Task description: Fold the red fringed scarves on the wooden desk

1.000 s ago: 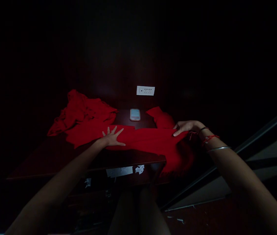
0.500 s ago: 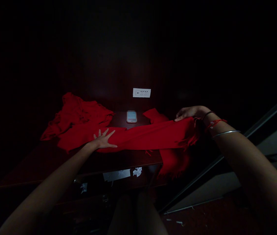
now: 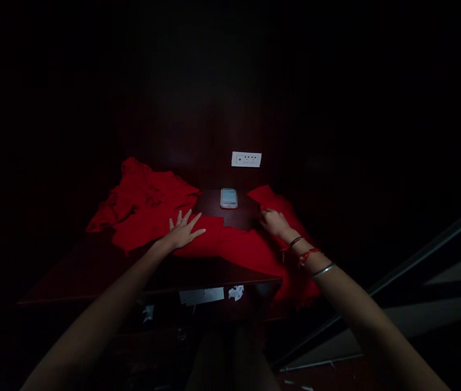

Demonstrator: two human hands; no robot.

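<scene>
A long red fringed scarf [image 3: 241,247] lies along the front of a dark wooden tabletop [image 3: 149,277], its right part drooping over the edge. My left hand [image 3: 183,234] rests flat on its left part, fingers spread. Over at the right end, my right hand [image 3: 275,221] is closed, fingers curled down beside the edge of more red cloth [image 3: 281,202]. Its fingertips are hidden and slightly blurred, so what they grip does not show. Crumpled red fabric [image 3: 144,187] is heaped behind my left hand.
A phone [image 3: 229,198] lies at the back of the tabletop, below a white wall socket [image 3: 246,159]. Papers [image 3: 202,295] and a crumpled white scrap [image 3: 235,293] sit on a shelf underneath. A slanted metal-edged frame [image 3: 437,250] stands at right. Surroundings are very dark.
My right hand has moved left and inward from the scarf's outstretched right end. That end has sunk toward the table edge. My left hand stays flat on the cloth; the view has shifted slightly.
</scene>
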